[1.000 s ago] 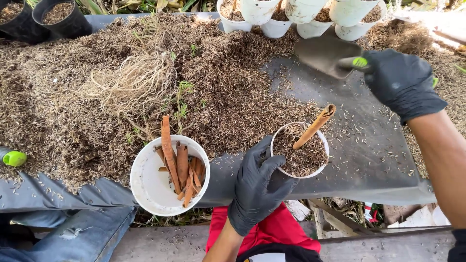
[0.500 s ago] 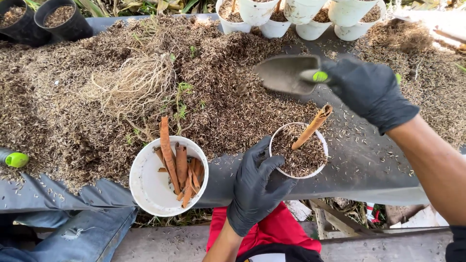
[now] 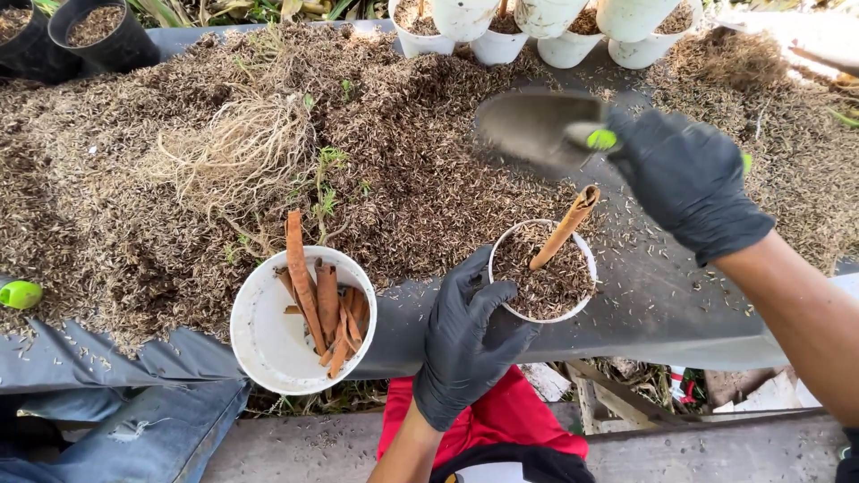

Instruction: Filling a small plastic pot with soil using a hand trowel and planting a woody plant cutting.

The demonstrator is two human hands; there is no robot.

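Trowel [image 3: 537, 125], gripped in right hand [image 3: 684, 179], had been swung leftward over the husk heap [image 3: 394, 170]; pot [image 3: 544, 268] was clasped by left hand [image 3: 465, 335].

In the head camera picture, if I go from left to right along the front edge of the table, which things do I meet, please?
Green object → white bucket holding brown stick cuttings → left hand → white pot with one stick → right hand holding the trowel.

White pot and trowel at the bench's front edge

The small white pot [image 3: 544, 270], filled with husk mix, held one brown cutting [image 3: 565, 225] tilted rightward; the blurred dark trowel [image 3: 535, 127] hovered just behind it.
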